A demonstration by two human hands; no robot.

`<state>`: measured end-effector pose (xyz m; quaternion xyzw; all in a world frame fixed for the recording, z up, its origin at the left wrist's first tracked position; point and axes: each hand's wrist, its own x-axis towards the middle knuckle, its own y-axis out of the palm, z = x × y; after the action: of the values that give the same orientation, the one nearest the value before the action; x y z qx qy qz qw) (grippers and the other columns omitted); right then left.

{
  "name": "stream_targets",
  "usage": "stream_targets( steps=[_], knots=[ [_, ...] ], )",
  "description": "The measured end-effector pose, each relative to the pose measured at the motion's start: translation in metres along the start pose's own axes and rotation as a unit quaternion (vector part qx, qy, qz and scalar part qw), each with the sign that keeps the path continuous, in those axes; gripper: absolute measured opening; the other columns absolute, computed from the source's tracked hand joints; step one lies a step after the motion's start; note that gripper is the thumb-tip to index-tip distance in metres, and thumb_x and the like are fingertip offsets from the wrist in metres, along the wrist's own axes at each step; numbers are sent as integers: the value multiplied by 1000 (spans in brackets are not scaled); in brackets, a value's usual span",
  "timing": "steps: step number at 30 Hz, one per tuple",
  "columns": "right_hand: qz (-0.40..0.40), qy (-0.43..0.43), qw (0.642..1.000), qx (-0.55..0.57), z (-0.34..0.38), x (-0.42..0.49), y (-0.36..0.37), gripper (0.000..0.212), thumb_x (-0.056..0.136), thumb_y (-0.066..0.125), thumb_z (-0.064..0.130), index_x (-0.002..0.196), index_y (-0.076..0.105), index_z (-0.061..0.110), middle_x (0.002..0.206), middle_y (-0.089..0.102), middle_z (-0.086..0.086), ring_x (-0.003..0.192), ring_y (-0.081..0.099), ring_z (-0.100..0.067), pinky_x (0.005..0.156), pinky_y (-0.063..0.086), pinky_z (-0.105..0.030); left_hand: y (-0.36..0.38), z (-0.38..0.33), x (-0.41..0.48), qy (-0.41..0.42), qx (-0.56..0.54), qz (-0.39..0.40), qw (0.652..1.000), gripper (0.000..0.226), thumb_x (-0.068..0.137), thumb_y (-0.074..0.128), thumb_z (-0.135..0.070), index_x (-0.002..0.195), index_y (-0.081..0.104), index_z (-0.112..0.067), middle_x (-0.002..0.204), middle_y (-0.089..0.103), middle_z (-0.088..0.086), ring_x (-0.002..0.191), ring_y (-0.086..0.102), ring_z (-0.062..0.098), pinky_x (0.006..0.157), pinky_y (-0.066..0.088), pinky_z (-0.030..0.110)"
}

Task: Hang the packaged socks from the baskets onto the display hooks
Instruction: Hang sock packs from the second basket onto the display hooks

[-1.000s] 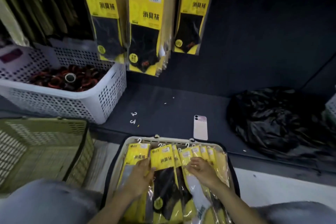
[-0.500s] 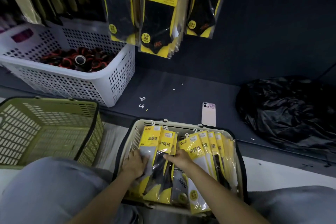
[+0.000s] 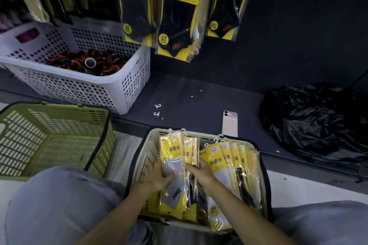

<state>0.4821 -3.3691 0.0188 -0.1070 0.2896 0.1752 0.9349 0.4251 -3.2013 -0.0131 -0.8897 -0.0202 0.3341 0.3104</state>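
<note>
Left hand (image 3: 157, 177) grips a glossy sock pack (image 3: 172, 150) — right hand (image 3: 201, 173) lies flat on neighbouring packs (image 3: 220, 167).

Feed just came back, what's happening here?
A person has both hands in a beige basket of packaged socks. The left hand grips a grey-sock pack at the basket's left side; the right hand reaches among the packs beside it, grip unclear. Black-sock packs already hang on the display above.

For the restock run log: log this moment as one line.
phase: picking from beige basket | left hand: grips grey-sock pack | right hand: touches neighbouring packs, grip unclear | hung packs: three stacks
</note>
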Motion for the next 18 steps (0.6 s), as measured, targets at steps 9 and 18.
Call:
stream_targets(
  steps=[9, 18],
  knots=[
    [-7, -147, 988, 55, 52, -13, -24, 16, 88, 68, 16, 100, 66, 26, 98, 73, 9, 93, 68, -7, 86, 54, -24, -30, -58, -25, 189, -357, -58, 913, 63, 70, 77, -36, 123, 47, -24, 116, 66, 4, 99, 68, 14, 75, 57, 26],
    [57, -163, 983, 67, 62, -27, -53, 38, 82, 73, 20, 119, 60, 17, 106, 73, 7, 97, 68, -5, 72, 53, -14, -25, -69, -29, 302, -262, -12, 917, 41, 95, 49, -30, 135, 44, -24, 130, 59, -5, 123, 53, 14, 97, 46, 25]
  ],
)
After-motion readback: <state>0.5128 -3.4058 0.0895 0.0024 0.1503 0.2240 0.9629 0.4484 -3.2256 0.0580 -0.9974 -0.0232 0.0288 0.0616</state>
